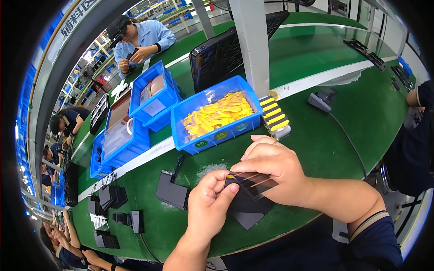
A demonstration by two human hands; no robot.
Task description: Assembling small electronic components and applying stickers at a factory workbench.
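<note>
My left hand [207,205] pinches the upper corner of a flat black part [246,203], thumb on top. A small yellow strip [231,176] shows at that corner, beside my thumb. My right hand [280,169] is closed, its fingertips meeting the left ones at the corner. From under its fingers hangs a see-through dark film sheet [258,184] with pale stripes, lying over the black part. The right fingertips are partly hidden. Below the black part, a dark grey flat piece [248,220] pokes out near the table edge.
Ahead, a blue bin [210,145] holds many yellow strips; a striped yellow-black block [275,115] adjoins it. Left are a black hinged part [173,189], stacked black parts [112,197] and more blue bins [151,108]. A grey post [251,49] stands beyond. Co-workers sit around the green table [316,149].
</note>
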